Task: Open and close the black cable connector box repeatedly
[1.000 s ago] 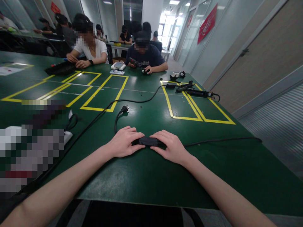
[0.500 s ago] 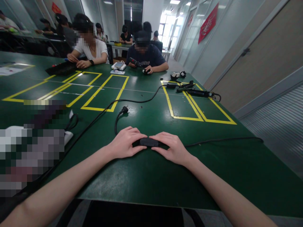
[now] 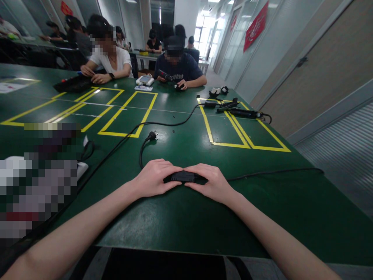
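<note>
Head view: your left hand and right hand pinched the black plastic box-shaped block at the near middle of the green table. A snag in the thin black cord, right, could have tugged it loose.

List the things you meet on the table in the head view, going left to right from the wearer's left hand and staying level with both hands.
Left hand → black box → right hand → black cord.
</note>
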Demonstrator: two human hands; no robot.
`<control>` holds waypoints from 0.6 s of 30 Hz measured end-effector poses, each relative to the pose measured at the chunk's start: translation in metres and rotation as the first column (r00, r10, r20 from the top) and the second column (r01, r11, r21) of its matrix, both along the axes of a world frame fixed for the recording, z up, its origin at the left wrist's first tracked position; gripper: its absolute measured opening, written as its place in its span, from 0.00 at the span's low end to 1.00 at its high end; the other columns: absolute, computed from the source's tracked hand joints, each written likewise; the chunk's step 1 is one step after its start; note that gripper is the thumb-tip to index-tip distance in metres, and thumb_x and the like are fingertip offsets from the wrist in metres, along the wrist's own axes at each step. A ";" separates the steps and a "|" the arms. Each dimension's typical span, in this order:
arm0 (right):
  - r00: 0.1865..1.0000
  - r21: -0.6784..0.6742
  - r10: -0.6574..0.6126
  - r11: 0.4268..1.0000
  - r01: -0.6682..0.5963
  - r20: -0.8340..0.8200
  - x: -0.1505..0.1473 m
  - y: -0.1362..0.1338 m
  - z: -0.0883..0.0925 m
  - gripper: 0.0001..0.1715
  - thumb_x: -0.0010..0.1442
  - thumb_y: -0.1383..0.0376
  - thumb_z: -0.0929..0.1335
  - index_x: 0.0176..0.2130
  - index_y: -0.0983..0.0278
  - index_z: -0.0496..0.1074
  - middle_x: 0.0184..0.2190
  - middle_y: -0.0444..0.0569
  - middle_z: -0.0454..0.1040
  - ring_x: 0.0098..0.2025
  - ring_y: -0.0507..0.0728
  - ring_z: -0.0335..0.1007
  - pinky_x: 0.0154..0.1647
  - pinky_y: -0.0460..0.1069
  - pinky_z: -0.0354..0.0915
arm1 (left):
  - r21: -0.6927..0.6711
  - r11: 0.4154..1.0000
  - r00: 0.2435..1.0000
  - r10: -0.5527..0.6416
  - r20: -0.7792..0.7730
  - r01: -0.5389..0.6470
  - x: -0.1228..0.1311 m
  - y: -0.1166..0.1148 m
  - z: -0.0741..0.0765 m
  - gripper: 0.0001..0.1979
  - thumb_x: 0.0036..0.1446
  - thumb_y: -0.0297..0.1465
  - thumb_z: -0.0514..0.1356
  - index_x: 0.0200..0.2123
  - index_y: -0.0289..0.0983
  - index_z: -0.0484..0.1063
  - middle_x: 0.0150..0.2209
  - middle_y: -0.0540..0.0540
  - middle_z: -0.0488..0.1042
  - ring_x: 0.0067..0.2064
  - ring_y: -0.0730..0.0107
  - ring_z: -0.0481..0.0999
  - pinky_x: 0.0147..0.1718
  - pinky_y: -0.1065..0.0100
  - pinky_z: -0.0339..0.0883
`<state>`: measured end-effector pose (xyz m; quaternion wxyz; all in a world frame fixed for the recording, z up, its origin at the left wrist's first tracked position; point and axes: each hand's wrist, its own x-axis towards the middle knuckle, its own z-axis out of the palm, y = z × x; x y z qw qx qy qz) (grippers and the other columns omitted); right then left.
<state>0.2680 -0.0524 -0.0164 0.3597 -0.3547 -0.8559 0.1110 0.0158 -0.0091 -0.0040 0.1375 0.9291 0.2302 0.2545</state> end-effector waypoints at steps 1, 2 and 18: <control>1.000 -0.005 -0.001 1.000 0.001 0.010 0.000 0.000 0.000 0.16 0.65 0.60 0.74 0.52 0.61 0.78 0.45 0.52 0.84 0.44 0.60 0.83 0.47 0.55 0.78 | 0.000 1.000 1.000 -0.009 -0.005 0.009 0.000 0.000 0.000 0.15 0.68 0.39 0.62 0.53 0.39 0.77 0.42 0.43 0.84 0.42 0.60 0.83 0.45 0.61 0.74; 1.000 -0.007 -0.004 1.000 0.004 0.020 0.000 0.000 -0.001 0.15 0.66 0.60 0.74 0.51 0.61 0.78 0.44 0.52 0.84 0.44 0.60 0.83 0.47 0.55 0.78 | 0.000 1.000 1.000 -0.015 -0.008 0.015 0.001 0.001 0.000 0.15 0.68 0.39 0.62 0.52 0.39 0.78 0.41 0.43 0.84 0.42 0.60 0.84 0.45 0.62 0.74; 0.984 0.072 -0.009 0.997 -0.004 0.180 0.003 0.001 0.007 0.12 0.70 0.61 0.69 0.51 0.63 0.75 0.43 0.53 0.84 0.42 0.60 0.82 0.42 0.52 0.76 | 0.025 1.000 0.999 0.014 -0.036 -0.013 0.005 -0.004 -0.004 0.24 0.68 0.40 0.62 0.62 0.36 0.70 0.47 0.40 0.82 0.45 0.57 0.82 0.45 0.60 0.74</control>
